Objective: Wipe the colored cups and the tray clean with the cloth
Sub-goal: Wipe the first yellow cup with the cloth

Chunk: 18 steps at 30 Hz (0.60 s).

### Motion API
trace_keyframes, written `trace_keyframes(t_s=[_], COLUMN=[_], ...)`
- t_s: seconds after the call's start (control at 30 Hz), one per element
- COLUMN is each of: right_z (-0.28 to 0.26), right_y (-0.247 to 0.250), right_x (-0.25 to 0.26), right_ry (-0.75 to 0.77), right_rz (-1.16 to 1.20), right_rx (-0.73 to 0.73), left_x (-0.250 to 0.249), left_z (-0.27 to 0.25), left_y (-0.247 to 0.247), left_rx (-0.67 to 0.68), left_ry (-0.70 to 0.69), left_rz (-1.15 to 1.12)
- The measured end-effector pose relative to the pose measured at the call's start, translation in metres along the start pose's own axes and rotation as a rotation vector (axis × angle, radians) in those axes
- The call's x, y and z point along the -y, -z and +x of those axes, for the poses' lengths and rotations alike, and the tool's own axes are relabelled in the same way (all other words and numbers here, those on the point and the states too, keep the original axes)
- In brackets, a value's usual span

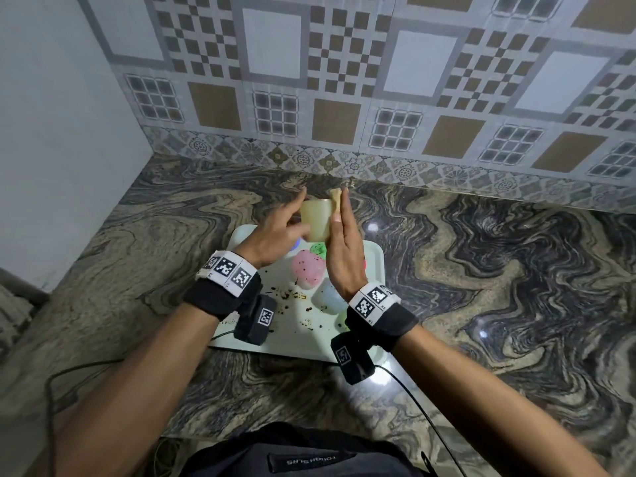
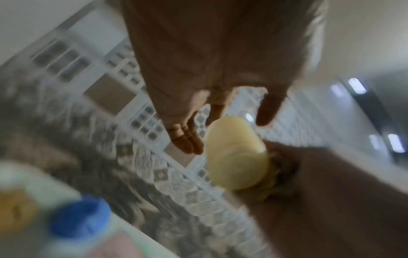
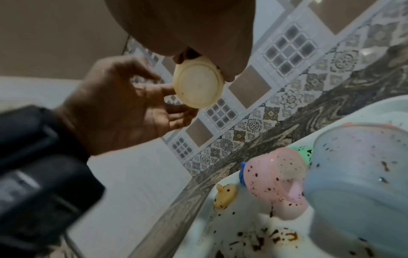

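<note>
You're wiping the yellow cup: left hand fingers grip it, right hand presses the cloth, fingers straight. Next, the spattered pink cup, frame centre.

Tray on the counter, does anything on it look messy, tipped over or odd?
Yes. The pale tray carries dark brown splatter near its front edge. The pink cup and light blue cup stand upside down, both speckled with the same dark spots. The yellow cup, held above by both hands, looks cleaner.
</note>
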State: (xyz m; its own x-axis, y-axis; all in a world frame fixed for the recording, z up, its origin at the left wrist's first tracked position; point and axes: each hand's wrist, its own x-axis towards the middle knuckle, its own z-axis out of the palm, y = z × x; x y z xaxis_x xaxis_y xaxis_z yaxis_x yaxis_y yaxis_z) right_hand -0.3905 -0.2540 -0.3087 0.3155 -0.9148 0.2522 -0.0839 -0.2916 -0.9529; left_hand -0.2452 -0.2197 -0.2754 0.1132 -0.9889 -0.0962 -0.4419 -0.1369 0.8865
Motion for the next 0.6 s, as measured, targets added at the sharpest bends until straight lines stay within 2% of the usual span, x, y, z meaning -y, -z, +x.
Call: trace_keyframes(t_s=[0.07, 0.2, 0.3, 0.43, 0.5, 0.6], right_z=[-0.003, -0.008, -0.010, -0.001, -0.001, -0.006], right_y=[-0.004, -0.010, -0.009, -0.003, -0.001, -0.002], right_x=[-0.002, -0.002, 0.000, 0.003, 0.003, 0.001], right_ry=[0.063, 0.131, 0.093, -0.054, -0.054, 0.027], right_rz=[-0.043, -0.032, 0.037, 0.139, 0.132, 0.076], right_rx=[-0.020, -0.002, 0.001, -0.025, -0.017, -0.009], left_x=[0.001, 0.001, -0.004, -0.005, -0.005, -0.012], left_z=[0.002, 0.003, 0.002, 0.002, 0.002, 0.001], left_y=[-0.001, -0.007, -0.008, -0.008, -0.007, -0.007], left_rx=[-0.081, -0.233, -0.297, -0.255, -0.208, -0.190], left_ry=[0.058, 0.047, 0.080, 0.102, 0.111, 0.097], left_rz=[-0.239, -0.250, -0.440, -0.587, -0.601, -0.524])
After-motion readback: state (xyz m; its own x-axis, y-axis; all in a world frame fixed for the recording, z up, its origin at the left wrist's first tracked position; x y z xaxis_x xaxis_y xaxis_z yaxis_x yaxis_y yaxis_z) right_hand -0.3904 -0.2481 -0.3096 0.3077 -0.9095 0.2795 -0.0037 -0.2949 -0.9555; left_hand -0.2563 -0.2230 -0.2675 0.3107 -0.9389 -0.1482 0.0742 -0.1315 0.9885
